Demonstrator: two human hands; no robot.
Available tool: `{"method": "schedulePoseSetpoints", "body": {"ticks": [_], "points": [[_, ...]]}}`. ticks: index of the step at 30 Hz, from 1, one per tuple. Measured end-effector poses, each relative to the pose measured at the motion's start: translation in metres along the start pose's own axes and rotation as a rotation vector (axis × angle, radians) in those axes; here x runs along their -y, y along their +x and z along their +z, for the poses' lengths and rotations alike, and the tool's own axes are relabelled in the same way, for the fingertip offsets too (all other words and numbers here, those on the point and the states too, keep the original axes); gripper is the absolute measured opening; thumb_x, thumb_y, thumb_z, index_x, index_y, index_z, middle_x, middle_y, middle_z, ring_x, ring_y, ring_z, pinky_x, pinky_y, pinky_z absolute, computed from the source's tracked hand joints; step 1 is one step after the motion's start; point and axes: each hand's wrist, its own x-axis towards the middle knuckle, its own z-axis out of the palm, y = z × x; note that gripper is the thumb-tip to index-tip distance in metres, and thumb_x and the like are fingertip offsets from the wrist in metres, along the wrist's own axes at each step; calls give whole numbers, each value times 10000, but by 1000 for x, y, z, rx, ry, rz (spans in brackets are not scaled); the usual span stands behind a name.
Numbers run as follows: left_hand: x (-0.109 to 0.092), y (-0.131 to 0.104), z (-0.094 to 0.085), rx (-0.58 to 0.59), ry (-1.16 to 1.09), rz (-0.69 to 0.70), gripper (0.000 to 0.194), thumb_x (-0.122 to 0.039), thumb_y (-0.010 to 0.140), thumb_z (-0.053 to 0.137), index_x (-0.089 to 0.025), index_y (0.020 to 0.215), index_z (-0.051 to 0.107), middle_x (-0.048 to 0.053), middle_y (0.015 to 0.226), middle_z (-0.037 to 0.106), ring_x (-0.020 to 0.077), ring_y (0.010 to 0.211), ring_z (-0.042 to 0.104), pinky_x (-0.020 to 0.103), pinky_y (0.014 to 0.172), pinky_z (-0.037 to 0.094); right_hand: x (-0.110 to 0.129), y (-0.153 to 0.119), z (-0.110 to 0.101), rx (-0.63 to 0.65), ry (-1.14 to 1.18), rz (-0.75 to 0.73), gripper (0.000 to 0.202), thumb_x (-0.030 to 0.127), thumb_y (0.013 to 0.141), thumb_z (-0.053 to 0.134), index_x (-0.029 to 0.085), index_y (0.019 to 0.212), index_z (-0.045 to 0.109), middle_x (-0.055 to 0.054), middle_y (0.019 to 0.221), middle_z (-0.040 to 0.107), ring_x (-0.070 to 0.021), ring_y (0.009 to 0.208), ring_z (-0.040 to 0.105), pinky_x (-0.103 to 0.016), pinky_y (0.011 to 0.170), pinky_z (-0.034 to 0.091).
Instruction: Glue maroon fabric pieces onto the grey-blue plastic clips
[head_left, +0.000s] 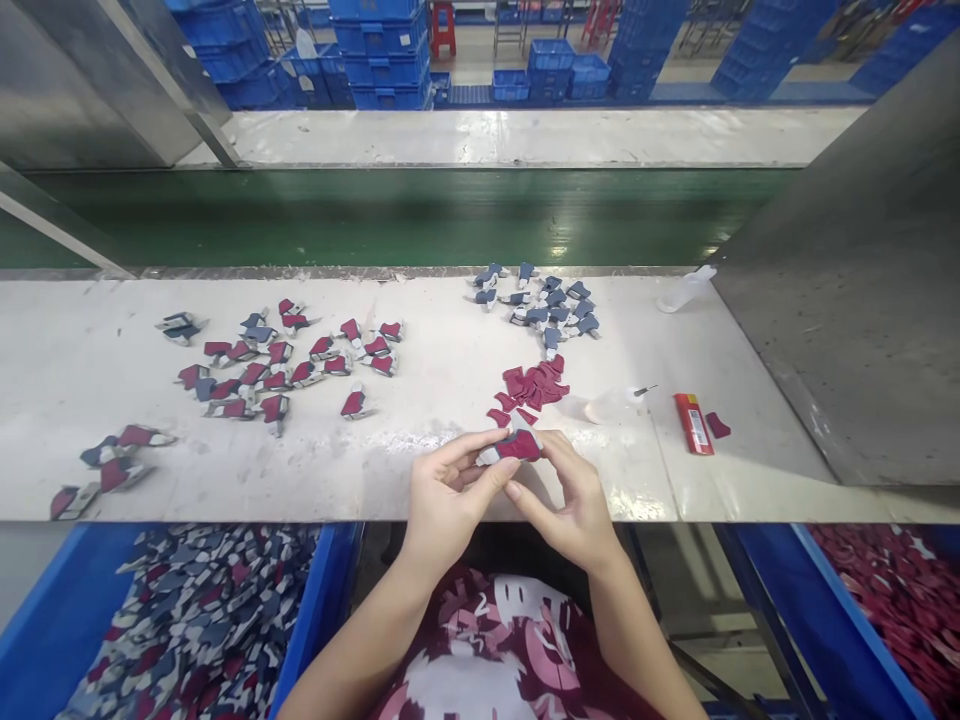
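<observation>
Between both hands, just above the table's front part, is a small grey plastic piece with a dark red inlay. My left hand pinches its white end between thumb and fingers. My right hand grips its other end with the fingertips. Right behind the hands lies a heap of flat dark red inlays. Farther back is a cluster of similar pieces with blue-grey faces. To the left, many pieces with red faces are spread over the white table.
A squeeze bottle with a needle tip lies at right, near a red and yellow box and a lone red inlay. Another white bottle stands behind. Blue bins flank me below the table. A green belt runs behind.
</observation>
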Motion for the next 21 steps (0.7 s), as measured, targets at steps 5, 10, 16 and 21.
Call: {"method": "schedulePoseSetpoints", "body": {"ticks": [5, 10, 16, 21], "points": [[2, -2, 0, -15, 9, 4, 270, -218, 747, 805, -174, 1013, 799, 88, 1044, 783, 228, 942, 754, 292, 848, 634, -1, -3, 3, -65, 101, 72, 368, 316, 965, 552, 284, 1329, 591, -83, 1193, 650, -223, 1040, 617, -382, 867, 530], [6, -5, -2, -13, 54, 57, 244, -223, 764, 787, -183, 1005, 804, 98, 1073, 773, 234, 977, 743, 301, 843, 637, 3, 0, 10, -126, 135, 123, 212, 307, 971, 552, 238, 1129, 675, -65, 1012, 661, -192, 912, 625, -339, 801, 520], [12, -6, -7, -37, 77, 131, 155, -208, 791, 753, -178, 933, 808, 91, 971, 785, 230, 929, 752, 293, 817, 634, 9, -2, 23, -189, 197, 125, 173, 309, 948, 582, 221, 1050, 690, -32, 843, 594, -170, 776, 593, -286, 675, 494], [16, -7, -14, -131, 140, 232, 119, -221, 804, 741, -169, 898, 793, 91, 926, 777, 228, 872, 755, 284, 766, 637, 8, 4, 39, -205, 178, 44, 179, 292, 966, 536, 210, 1034, 680, -36, 841, 589, -172, 772, 595, -287, 680, 500]]}}
